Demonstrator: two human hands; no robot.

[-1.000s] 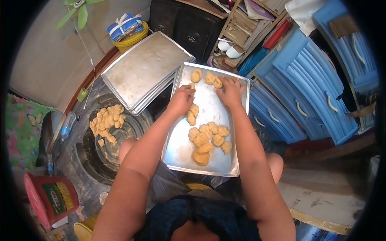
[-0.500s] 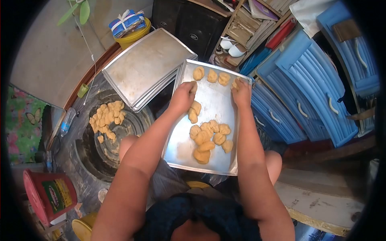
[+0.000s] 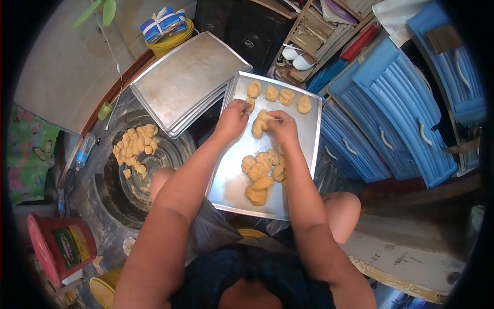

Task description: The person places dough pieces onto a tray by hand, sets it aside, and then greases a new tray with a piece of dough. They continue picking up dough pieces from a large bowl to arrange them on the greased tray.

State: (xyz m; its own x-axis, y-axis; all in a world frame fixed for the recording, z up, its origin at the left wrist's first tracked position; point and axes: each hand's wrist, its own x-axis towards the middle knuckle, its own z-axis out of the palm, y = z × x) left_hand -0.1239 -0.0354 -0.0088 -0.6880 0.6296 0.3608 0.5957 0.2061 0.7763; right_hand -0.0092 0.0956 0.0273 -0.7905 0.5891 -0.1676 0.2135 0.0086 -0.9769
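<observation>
A metal baking tray [image 3: 226,198] lies across my lap, with twisted pieces of yellowish dough on it. My left hand [image 3: 232,121] is at the tray's left side, fingers closed on a small dough piece [image 3: 250,105] below the top row. My right hand [image 3: 283,129] pinches another twisted dough piece [image 3: 260,124] near the upper middle. Along the far edge sits a row of separate pieces, with a dough knot [image 3: 303,104] at its right end. A cluster of dough pieces [image 3: 257,177] rests nearer to me, partly hidden by my right forearm.
Left of the tray, a wide dark basin [image 3: 110,193] holds many dough lumps [image 3: 136,144]. Stacked metal trays [image 3: 190,77] stand beyond it. Blue drawers [image 3: 399,108] flank the right side. A red bucket [image 3: 62,247] and a water bottle [image 3: 85,149] are at left.
My right hand has left the dough knot at the row's right end and moved left and nearer to me, onto another dough piece. That piece now sits farther up the tray.
</observation>
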